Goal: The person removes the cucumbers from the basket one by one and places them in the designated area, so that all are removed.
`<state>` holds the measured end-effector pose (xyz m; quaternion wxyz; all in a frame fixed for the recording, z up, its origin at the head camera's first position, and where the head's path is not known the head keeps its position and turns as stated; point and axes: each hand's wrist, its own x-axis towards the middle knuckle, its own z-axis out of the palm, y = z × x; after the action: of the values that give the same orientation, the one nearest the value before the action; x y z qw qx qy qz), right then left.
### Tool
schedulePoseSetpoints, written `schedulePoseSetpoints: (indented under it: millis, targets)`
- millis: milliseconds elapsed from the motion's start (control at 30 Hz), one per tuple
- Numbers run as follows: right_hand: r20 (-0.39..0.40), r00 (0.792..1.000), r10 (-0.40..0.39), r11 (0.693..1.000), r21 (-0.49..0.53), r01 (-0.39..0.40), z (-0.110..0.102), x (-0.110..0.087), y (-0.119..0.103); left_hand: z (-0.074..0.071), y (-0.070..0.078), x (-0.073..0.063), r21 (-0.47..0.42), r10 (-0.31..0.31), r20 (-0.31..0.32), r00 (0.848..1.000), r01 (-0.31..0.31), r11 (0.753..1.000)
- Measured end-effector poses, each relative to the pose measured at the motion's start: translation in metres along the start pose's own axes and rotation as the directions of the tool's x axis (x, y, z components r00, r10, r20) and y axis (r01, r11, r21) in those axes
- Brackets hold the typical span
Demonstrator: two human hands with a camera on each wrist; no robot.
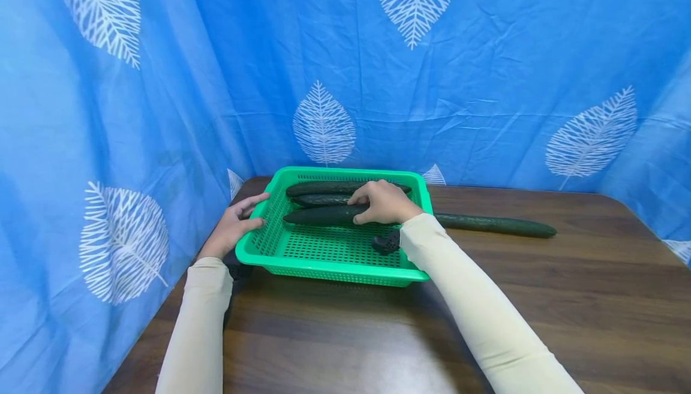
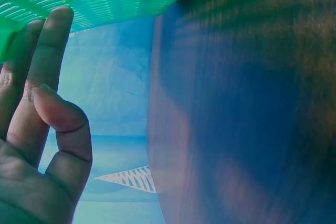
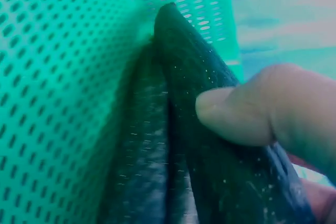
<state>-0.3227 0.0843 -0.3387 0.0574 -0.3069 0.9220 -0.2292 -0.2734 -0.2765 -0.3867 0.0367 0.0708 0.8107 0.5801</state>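
A green perforated basket (image 1: 335,271) stands on the table with three dark green cucumbers lying side by side in it. My right hand (image 1: 385,202) reaches into it and grips the front cucumber (image 1: 318,216), thumb on the near side. Behind that one lie the middle cucumber (image 1: 318,199) and the rear cucumber (image 1: 318,188). In the right wrist view the thumb (image 3: 241,114) presses on the gripped cucumber (image 3: 184,61). My left hand (image 1: 232,226) rests at the basket's left rim; in the left wrist view, mostly straight fingers (image 2: 47,61) touch its outer wall.
Another cucumber (image 1: 496,225) lies on the brown wooden table (image 1: 567,298), right of the basket. Blue curtains (image 1: 486,82) with white leaf prints hang behind and at the left. A black device (image 1: 385,243) sits at my right wrist.
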Motion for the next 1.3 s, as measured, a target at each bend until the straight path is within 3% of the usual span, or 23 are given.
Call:
schedulePoseSetpoints:
  millis: [233, 800, 1300]
  targets:
    - [-0.075, 0.997, 0.036, 0.997, 0.064, -0.032, -0.009, -0.011, -0.006, 0.001, -0.001, 0.001, -0.014, -0.013, -0.001, 1.0, 0.013, 1.0]
    - [-0.17, 0.985, -0.032, 0.984, 0.168, 0.061, -0.03, -0.042, -0.003, 0.0, -0.001, 0.002, -0.01, -0.025, -0.015, 1.0, 0.025, 1.0]
    - [-0.275, 0.959, -0.072, 0.986, 0.124, 0.11, -0.035, -0.082, 0.01, 0.0, -0.001, 0.002, -0.003, -0.022, -0.012, 1.0, 0.022, 1.0]
